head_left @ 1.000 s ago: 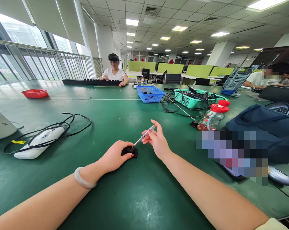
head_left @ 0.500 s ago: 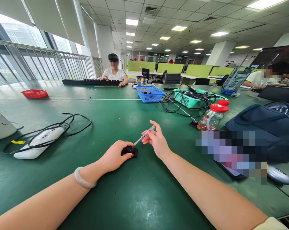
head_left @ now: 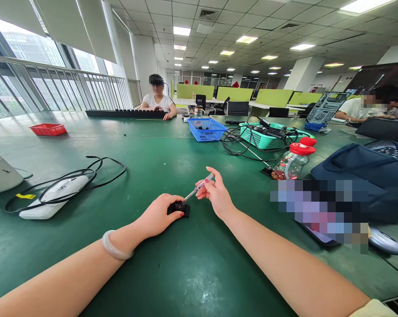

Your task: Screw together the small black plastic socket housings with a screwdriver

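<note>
My left hand (head_left: 159, 215) is closed around a small black block-like part (head_left: 179, 207) and holds it down on the green table (head_left: 146, 273). Part of the block is covered by my fingers, so its exact kind is unclear. In my right hand (head_left: 217, 196) is a slim screwdriver (head_left: 199, 188) with a clear handle, pinched between thumb and fingers. It slants down to the left, and its metal tip meets the top of the black part. A pale bangle circles my left wrist.
A white power bank (head_left: 55, 196) with a black cable lies left. Beyond are a red tray (head_left: 48, 129), a blue basket (head_left: 207, 132) and a green basket (head_left: 264, 140) of cables. At right stand a red-lidded jar (head_left: 293, 163) and a dark blue bag (head_left: 360, 176). Other people sit further off.
My hands, the screwdriver and the black part look almost unchanged. Across the table, the other person's hand has shifted slightly.
</note>
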Motion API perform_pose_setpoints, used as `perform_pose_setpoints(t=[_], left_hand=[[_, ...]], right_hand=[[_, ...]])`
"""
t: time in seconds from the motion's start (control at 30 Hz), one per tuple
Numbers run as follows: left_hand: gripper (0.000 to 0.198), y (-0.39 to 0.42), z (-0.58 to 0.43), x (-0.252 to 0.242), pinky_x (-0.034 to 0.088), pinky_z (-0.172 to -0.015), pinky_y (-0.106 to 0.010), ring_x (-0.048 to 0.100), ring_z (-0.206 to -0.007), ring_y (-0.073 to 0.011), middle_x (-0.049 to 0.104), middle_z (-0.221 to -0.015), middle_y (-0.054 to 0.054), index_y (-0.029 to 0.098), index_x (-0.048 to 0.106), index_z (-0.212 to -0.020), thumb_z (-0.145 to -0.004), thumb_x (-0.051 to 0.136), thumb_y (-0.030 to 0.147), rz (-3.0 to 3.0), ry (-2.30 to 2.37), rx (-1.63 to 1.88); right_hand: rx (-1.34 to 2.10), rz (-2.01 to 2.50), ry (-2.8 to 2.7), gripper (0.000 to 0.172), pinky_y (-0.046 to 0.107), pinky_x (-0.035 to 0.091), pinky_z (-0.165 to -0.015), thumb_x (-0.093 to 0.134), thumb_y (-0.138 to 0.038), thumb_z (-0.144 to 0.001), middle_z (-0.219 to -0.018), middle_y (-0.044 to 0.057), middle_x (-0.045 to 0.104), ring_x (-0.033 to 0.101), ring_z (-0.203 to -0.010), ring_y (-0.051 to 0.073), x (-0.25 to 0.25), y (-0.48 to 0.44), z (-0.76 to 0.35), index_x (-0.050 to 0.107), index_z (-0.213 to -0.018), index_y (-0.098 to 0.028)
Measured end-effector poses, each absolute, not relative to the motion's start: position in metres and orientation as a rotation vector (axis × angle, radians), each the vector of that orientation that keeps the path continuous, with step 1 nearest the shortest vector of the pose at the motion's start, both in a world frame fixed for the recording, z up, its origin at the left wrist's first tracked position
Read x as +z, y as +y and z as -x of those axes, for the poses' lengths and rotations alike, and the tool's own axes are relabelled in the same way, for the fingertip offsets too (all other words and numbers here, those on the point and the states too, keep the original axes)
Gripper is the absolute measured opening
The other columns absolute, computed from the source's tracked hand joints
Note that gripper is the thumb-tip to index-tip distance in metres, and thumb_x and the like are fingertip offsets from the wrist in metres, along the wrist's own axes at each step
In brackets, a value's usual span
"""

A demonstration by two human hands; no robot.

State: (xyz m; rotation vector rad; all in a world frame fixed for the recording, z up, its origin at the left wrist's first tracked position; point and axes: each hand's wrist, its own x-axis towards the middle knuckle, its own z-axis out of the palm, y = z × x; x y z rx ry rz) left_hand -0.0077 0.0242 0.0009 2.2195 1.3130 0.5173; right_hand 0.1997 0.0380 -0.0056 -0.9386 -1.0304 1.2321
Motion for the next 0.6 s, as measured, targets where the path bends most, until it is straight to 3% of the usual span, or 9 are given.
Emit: perform_pose_setpoints(t=[0.6], left_hand=[[0.034,0.0236,0.0068,0.0029,0.046,-0.101,-0.042,0.057,-0.111,-0.0252,0.066,-0.115,-0.003,0.029,0.064,-0.114,-0.082,0.059,0.040,-2.199,1.332,0.485]], right_hand=[[1.243,0.931,-1.017,0.044,0.027,0.054,-0.056,0.057,-0.030,-0.085,-0.078,-0.003,0.068,0.062,-0.053,0.011,-0.0075,0.0397,-0.2002,0.040,-0.125,-0.026]])
